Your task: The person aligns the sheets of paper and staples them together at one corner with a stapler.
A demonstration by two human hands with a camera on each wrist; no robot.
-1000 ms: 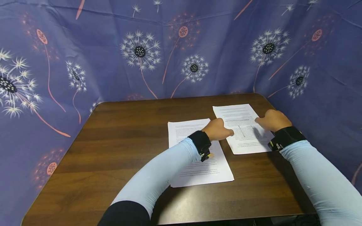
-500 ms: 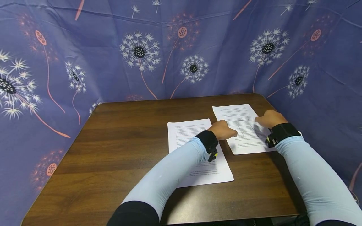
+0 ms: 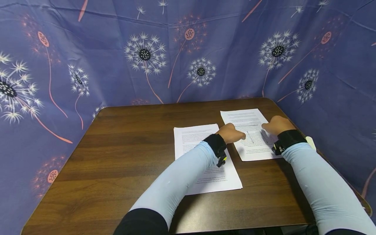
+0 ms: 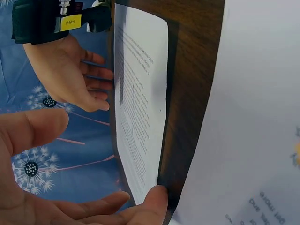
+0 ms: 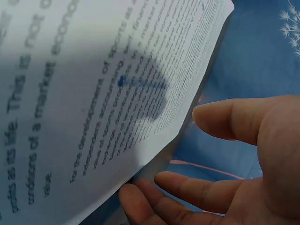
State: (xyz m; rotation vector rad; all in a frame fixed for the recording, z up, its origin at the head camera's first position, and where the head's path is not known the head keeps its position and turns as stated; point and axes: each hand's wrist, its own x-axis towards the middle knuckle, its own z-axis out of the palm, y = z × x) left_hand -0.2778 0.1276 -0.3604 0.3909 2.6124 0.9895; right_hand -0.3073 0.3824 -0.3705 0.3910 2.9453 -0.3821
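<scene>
Two sets of printed white paper lie on the table. My left hand [image 3: 230, 133] reaches over the nearer printed paper [image 3: 192, 137] to the left edge of the farther printed paper [image 3: 243, 119]. In the left wrist view its fingertips [image 4: 154, 199] are at that paper's edge, thumb raised and apart. My right hand [image 3: 279, 125] is at the opposite, right edge. In the right wrist view its fingers [image 5: 187, 192] lie loosely bent along the edge, with the thumb off the sheet. A blue pen line [image 5: 143, 84] crosses the print.
The brown wooden table [image 3: 126, 156] extends left of the papers. A purple dandelion-print cloth [image 3: 176, 65] hangs behind and beside it. A white object [image 3: 310, 143], partly hidden, shows beyond the right wrist. The nearer paper has a yellow-orange mark [image 4: 297, 152].
My left hand has moved slightly right, to the farther paper's left edge. My right hand and forearm have shifted a little left, uncovering more of the white object. The papers look unmoved.
</scene>
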